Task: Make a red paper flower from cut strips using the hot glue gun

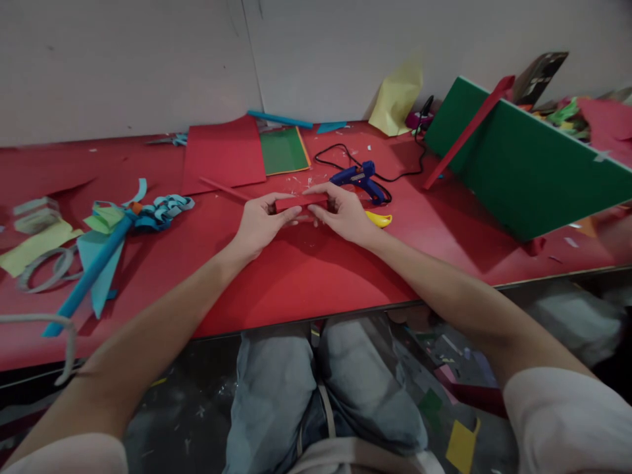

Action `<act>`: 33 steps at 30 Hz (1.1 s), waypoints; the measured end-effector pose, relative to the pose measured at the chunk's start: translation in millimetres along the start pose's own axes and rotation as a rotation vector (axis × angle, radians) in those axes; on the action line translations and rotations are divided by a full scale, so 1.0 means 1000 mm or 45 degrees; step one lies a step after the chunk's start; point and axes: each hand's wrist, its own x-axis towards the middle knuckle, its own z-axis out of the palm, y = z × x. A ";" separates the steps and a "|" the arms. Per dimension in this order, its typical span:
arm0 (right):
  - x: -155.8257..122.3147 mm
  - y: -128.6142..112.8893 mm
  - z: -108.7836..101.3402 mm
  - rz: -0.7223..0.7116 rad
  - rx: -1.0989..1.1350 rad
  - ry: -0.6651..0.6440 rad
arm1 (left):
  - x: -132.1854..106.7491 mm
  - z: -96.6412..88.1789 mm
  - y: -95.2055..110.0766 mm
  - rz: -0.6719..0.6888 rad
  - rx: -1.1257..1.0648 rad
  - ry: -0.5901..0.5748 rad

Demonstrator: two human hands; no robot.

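Note:
Between both hands, above the red table, a narrow folded strip of red paper is pinched. My left hand grips its left end, thumb in front and fingers behind. At the other end my right hand closes on the strip the same way. A blue glue gun with a black cord lies just behind my right hand. Beside that wrist is a small yellow curved object. A thin red paper stick lies behind my left hand.
Red sheets and a green pad lie at the back. A green board leans at the right with a red strip. On the left are a blue paper tube, tape rolls and scissors. Scraps litter the floor.

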 end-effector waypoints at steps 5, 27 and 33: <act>0.000 -0.003 -0.001 -0.004 0.027 0.031 | 0.002 0.000 -0.005 -0.046 -0.057 -0.001; 0.002 0.002 -0.001 -0.046 0.076 -0.010 | 0.004 -0.003 -0.007 -0.018 0.033 0.061; 0.001 0.001 -0.001 0.041 0.008 -0.032 | 0.007 -0.005 -0.009 -0.012 0.099 0.081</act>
